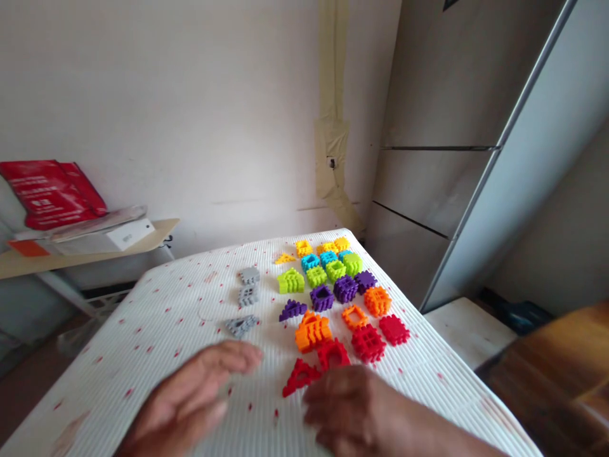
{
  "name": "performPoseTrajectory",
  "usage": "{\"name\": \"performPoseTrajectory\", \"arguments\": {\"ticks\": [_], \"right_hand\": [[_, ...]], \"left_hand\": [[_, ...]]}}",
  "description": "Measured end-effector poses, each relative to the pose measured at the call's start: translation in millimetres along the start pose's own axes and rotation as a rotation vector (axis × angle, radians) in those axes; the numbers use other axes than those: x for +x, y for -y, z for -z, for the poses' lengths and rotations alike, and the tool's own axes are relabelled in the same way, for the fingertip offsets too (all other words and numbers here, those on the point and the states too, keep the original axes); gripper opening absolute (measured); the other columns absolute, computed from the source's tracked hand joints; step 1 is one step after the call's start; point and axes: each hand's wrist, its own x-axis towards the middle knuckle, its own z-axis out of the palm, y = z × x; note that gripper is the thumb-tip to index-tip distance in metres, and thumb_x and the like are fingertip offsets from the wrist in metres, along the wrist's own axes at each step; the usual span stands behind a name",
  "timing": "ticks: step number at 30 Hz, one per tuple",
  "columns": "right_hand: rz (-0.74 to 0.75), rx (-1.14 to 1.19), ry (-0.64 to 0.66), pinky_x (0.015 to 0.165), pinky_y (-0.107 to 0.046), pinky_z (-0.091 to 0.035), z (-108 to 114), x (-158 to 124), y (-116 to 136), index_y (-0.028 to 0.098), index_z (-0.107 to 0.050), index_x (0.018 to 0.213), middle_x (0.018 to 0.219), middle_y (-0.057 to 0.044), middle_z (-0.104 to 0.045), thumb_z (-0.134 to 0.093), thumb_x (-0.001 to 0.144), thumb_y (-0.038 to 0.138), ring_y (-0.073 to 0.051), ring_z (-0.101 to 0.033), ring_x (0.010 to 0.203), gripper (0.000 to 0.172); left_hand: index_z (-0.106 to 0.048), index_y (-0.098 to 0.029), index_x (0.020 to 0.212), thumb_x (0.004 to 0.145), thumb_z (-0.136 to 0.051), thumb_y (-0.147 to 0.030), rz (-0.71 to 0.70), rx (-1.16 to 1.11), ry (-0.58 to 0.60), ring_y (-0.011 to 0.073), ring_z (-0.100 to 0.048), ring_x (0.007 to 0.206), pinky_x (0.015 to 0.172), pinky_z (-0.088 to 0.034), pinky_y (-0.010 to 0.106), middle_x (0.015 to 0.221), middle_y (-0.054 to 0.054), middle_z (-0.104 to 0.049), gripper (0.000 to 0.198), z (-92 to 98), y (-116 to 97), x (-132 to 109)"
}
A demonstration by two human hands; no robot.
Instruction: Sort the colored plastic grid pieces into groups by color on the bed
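Note:
Interlocking plastic pieces stand in colour rows on a white ribbed table cover (pixel 157 298). My left hand (pixel 190 393), blurred, is above the cover at the lower left, its fingers apart and nothing between them. Close to the red triangle (pixel 301 377) is my right hand (pixel 349 406), smeared by motion; its fingertips are unclear. Red squares (pixel 368 343) lie just beyond it. Farther back come orange (pixel 313 331), purple (pixel 346 289), green (pixel 290 280), blue (pixel 311 262) and yellow pieces (pixel 303 248). Left of them sit grey pieces (pixel 248 294) and a grey triangle stack (pixel 242 325).
A side shelf (pixel 164 232) at the left carries a red package (pixel 47 193) and a white box (pixel 128 235). Behind the table is a wall with a taped socket (pixel 332 162). A grey cabinet (pixel 428 184) and a brown object (pixel 561 374) stand at the right.

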Motion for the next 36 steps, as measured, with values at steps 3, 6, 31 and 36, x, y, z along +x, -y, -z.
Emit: {"name": "performPoseTrajectory", "arguments": {"ticks": [3,6,31,36], "right_hand": [[-0.378,-0.133,-0.393,0.074,-0.025,-0.050,74,-13,-48,0.020,-0.061,0.099,0.093,-0.005,-0.067,-0.049,0.089,0.027,-0.014,-0.063,0.084,0.017],[-0.654,-0.104,-0.625,0.065,-0.028,-0.052,111,-32,-134,0.018,-0.063,0.092,0.083,-0.005,-0.067,-0.057,0.079,0.040,-0.017,-0.063,0.072,0.026],[-0.909,0.175,-0.335,0.081,-0.031,-0.047,70,60,-356,0.019,-0.064,0.100,0.091,-0.002,-0.067,-0.062,0.071,0.039,-0.021,-0.061,0.089,0.035],[-0.835,0.235,-0.257,0.090,-0.032,-0.044,52,74,-344,0.020,-0.063,0.106,0.105,-0.002,-0.065,-0.066,0.066,0.035,-0.021,-0.057,0.101,0.042]], "left_hand": [[-0.065,-0.024,0.098,0.067,-0.065,-0.045,0.080,0.107,-0.300,0.0306,-0.048,0.118,0.101,-0.038,0.047,0.117,0.006,-0.061,0.038,30.3,24,59],[-0.057,-0.022,0.113,0.066,-0.063,-0.049,0.148,0.185,-0.446,0.0292,-0.045,0.123,0.107,-0.030,0.045,0.127,0.009,-0.055,0.055,54.9,61,104],[-0.031,-0.045,0.136,0.070,-0.053,-0.064,0.189,0.909,-0.028,0.0369,-0.013,0.138,0.102,-0.019,0.064,0.152,0.001,-0.020,0.073,-36.7,110,301],[-0.044,-0.042,0.130,0.061,-0.067,-0.057,0.147,0.762,-0.009,0.0393,-0.013,0.137,0.103,-0.017,0.063,0.150,0.003,-0.025,0.074,-65.7,109,312]]}}
